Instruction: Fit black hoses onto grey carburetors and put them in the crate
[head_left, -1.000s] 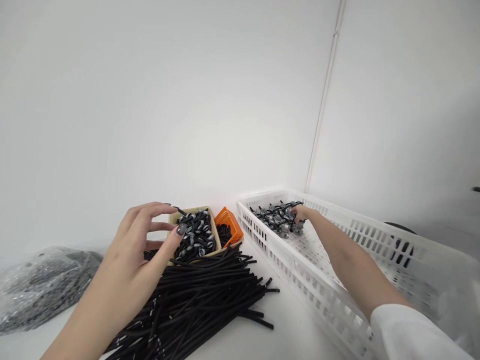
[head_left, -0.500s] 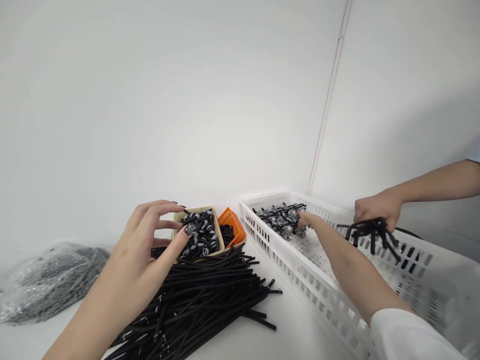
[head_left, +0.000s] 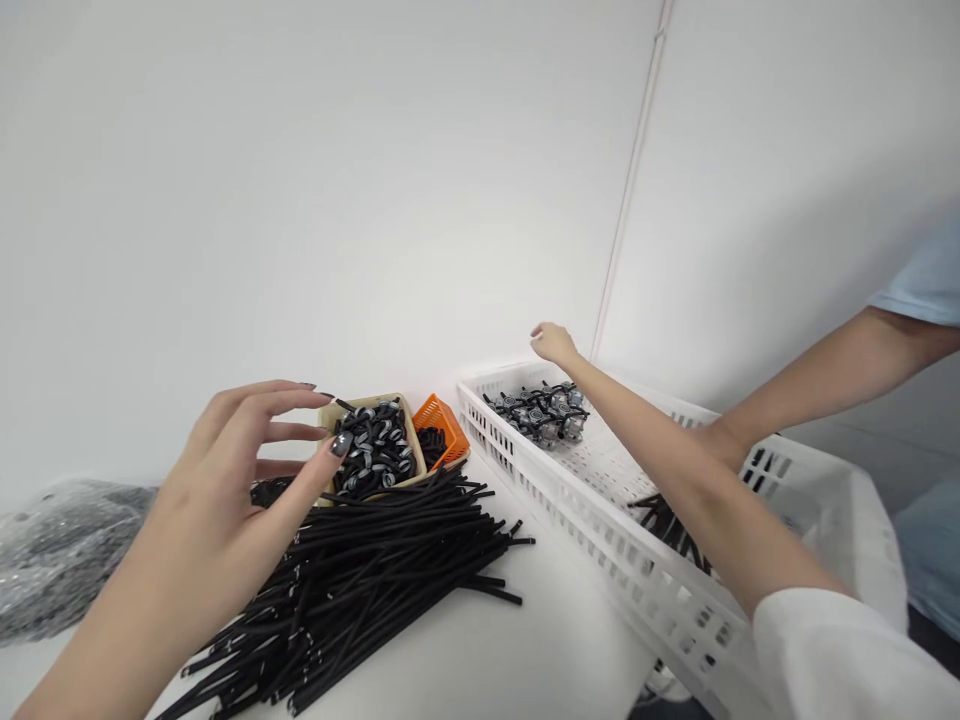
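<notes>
My left hand [head_left: 240,470] hovers over the left part of a pile of black tubes [head_left: 420,545], its thumb and fingers apart. Just beyond its fingertips is a cream bin [head_left: 414,440] full of short black tube pieces with pale rings [head_left: 375,450]. My right hand [head_left: 553,342], in a white sleeve, is raised above the far end of a white slatted crate [head_left: 555,490]. Its fingers are loosely bent, and nothing shows between them. Below it in the crate lies a cluster of clear and grey fittings with black tube ends [head_left: 544,412].
A co-worker's hand [head_left: 720,440] reaches into the crate from the right, above black tubes [head_left: 671,530], partly hidden by my forearm. An orange basket [head_left: 446,425] holding small black pieces stands beside the cream bin. A clear plastic bag [head_left: 67,560] lies at left.
My right hand has lifted from the fittings up above the crate's far end. The co-worker's hand has lowered the bunch of black tubes into the crate. My left hand keeps its pose.
</notes>
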